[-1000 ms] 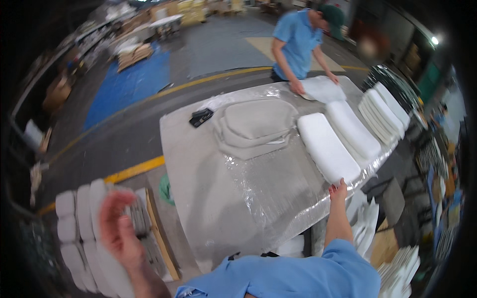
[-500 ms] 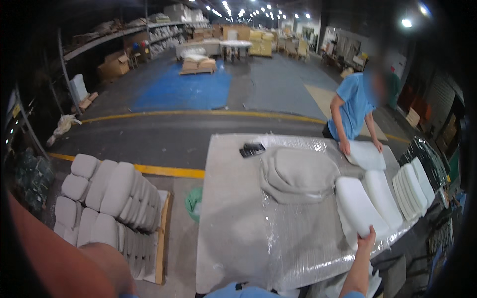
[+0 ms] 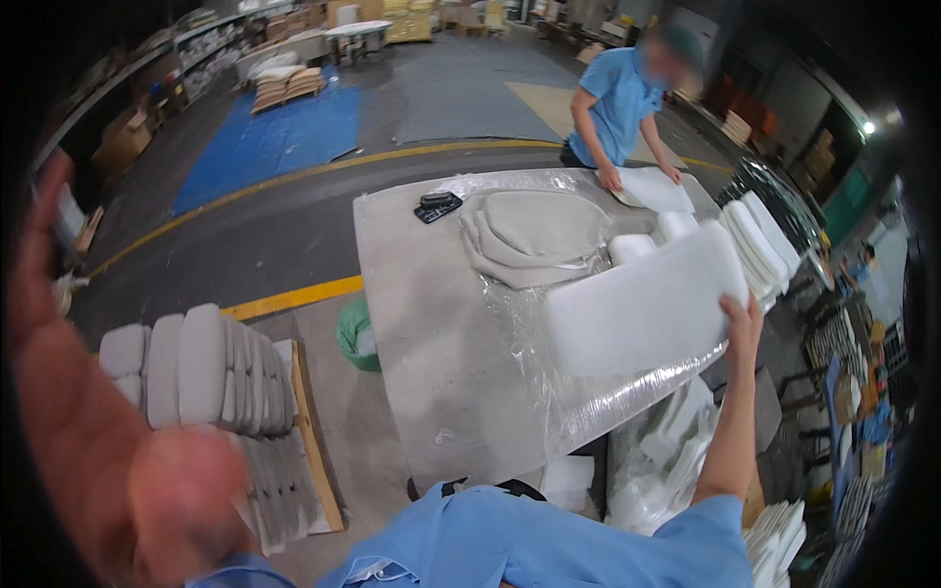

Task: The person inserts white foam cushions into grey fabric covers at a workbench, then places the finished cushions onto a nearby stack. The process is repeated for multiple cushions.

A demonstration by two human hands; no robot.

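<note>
My right hand [image 3: 741, 331] grips one end of a white foam cushion pad [image 3: 647, 299], which is lifted and tilted above the table. Large and blurred, my left hand [image 3: 108, 421] is raised close at the left with its thumb and fingers apart and nothing in it. Behind the lifted pad, two more white foam pads [image 3: 632, 247] show in part. A pile of grey fabric covers [image 3: 539, 230] lies at the middle of the plastic-wrapped table [image 3: 441, 372]. Across the table a co-worker holds another white pad [image 3: 659, 189] by its edges.
Grey cushions [image 3: 201, 367] stand in rows on a pallet at the left. A green bag [image 3: 357, 335] sits on the floor against the table. White pads [image 3: 755, 245] are stacked at the table's right end. A black device [image 3: 437, 206] lies at the far left corner.
My right hand has lifted the white foam pad off the table and turned it. My left hand has come up into view. The whole view has shifted to the right and down.
</note>
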